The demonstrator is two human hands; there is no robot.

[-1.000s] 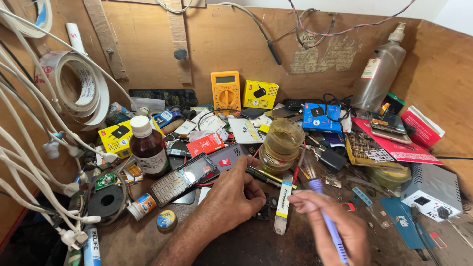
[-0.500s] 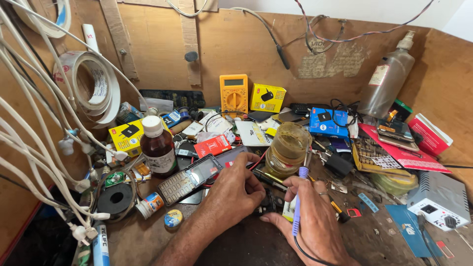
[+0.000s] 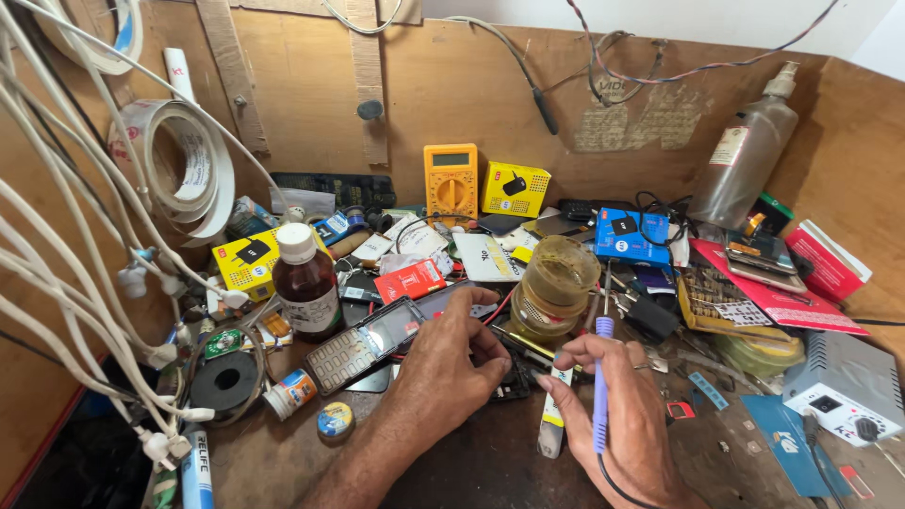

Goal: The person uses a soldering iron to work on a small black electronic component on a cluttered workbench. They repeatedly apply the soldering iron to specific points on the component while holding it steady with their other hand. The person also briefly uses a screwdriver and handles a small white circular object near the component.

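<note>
An electronics repair workbench boxed in by plywood walls. A yellow multimeter (image 3: 451, 181) stands at the back. In front of it lie a keypad phone (image 3: 363, 344), a solder spool (image 3: 223, 382) and small parts; white cables (image 3: 66, 273) hang to its left.

A matt, scuffed wooden bench (image 3: 490, 462) and rough plywood backboard (image 3: 302, 85) are seen. A blue plastic-handled soldering iron (image 3: 600, 386) is gripped by the right hand (image 3: 622, 424). At its 10 o'clock, a glossy glass-screened keypad phone (image 3: 363, 344) and a brown glass bottle (image 3: 306, 287) with white plastic cap are shown.
</note>
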